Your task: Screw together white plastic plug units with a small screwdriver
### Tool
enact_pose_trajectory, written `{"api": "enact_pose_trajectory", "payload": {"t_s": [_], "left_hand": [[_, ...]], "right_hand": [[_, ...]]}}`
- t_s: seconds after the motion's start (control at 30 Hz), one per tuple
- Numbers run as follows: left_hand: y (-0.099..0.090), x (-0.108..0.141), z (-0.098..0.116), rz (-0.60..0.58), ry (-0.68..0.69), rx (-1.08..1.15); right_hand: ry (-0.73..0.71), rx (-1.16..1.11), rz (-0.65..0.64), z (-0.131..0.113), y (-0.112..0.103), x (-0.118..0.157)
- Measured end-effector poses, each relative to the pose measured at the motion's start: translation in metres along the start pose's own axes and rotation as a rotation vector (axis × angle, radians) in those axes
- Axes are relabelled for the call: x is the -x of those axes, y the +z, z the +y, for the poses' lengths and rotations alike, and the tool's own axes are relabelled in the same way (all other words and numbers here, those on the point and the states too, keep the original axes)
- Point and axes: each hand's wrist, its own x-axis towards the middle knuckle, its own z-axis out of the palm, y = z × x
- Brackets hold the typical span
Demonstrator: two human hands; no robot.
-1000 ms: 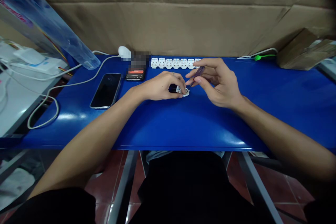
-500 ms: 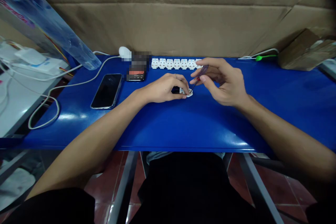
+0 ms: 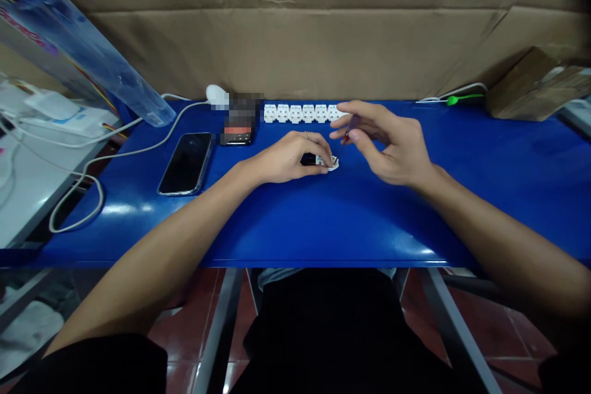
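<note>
On the blue table, my left hand [image 3: 298, 157] is closed on a small white plastic piece [image 3: 333, 164], pressing it to the tabletop with fingertips and thumb. My fingers cover part of it. My right hand [image 3: 392, 141] pinches a thin screwdriver [image 3: 346, 136] by its translucent purple and red handle. Its shaft slants down to the left, and the tip meets the white piece or sits right by it; which one I cannot tell. Behind the hands stands a row of several white plastic modules [image 3: 295, 114]; my right fingers hide its right end.
A phone [image 3: 185, 163] lies left of my left arm, with a second device [image 3: 237, 134] behind it, partly pixelated. A white cable [image 3: 124, 151] loops across the left side. A cardboard box [image 3: 526, 89] sits back right, near a green tie [image 3: 455, 100]. Cardboard lines the back.
The screwdriver and my right fingers have shifted slightly left, and the handle looks turned. My left hand still holds the white piece. The whole view has moved a little.
</note>
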Motion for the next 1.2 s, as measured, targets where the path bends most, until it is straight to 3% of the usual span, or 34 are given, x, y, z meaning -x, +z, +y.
{"api": "enact_pose_trajectory", "payload": {"t_s": [0.2,0.4,0.6,0.73,0.87,0.97,1.1,1.2], "left_hand": [[0.001,-0.001,0.002,0.002,-0.007,-0.002],[0.001,0.000,0.002,-0.020,-0.030,-0.003],[0.000,-0.001,0.005,-0.024,-0.022,0.004],[0.000,-0.001,0.004,-0.022,-0.021,0.006],[0.001,0.000,0.001,-0.018,-0.015,0.001],[0.002,0.000,-0.001,-0.005,-0.015,0.014],[0.004,-0.001,-0.003,0.026,-0.010,0.045],[0.005,-0.001,-0.004,0.024,-0.011,0.046]], "right_hand": [[-0.049,0.133,0.144,-0.002,0.001,-0.002],[-0.021,0.012,0.028,0.000,0.001,-0.001],[0.002,0.087,0.203,-0.005,0.002,-0.002],[-0.015,0.054,0.105,-0.001,0.002,-0.002],[0.046,-0.126,0.020,0.000,0.003,-0.001],[0.116,-0.219,0.107,-0.005,0.007,-0.002],[0.137,-0.077,0.265,-0.008,0.010,-0.002],[0.098,-0.032,0.291,-0.003,0.011,-0.003]]}}
